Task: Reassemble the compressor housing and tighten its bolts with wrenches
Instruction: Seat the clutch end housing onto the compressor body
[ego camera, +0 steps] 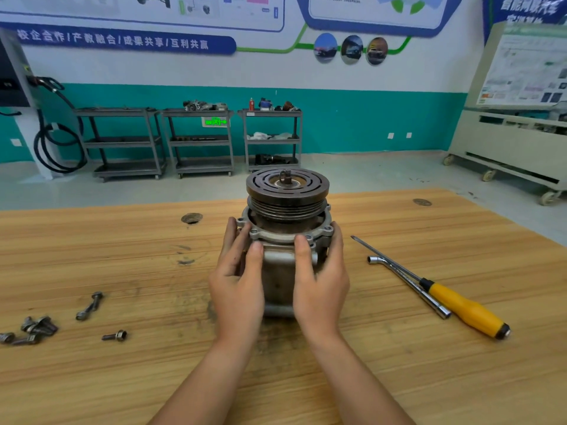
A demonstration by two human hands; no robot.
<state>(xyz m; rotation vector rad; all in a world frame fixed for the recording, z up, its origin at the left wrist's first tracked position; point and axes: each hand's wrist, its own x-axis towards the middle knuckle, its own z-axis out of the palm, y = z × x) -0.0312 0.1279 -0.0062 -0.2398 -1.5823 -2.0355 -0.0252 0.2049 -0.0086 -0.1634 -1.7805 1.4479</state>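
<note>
Compressor (287,207) | likely heavy, rigid metal (maybe greasy) | left hand (237,280), right hand (319,280): each grip clasps its body sides | best hold there

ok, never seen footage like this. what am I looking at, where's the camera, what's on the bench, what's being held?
There is one picture, taken by a camera worn on the person's head, looking forward and down. No robot is involved, only two bare hands. The left hand and right hand hold the compressor from either side. It stands upright on the wooden table with its pulley end up. Loose bolts lie to the left. An L-shaped socket wrench and a yellow-handled screwdriver lie side by side to the right, and neither hand touches them.
</note>
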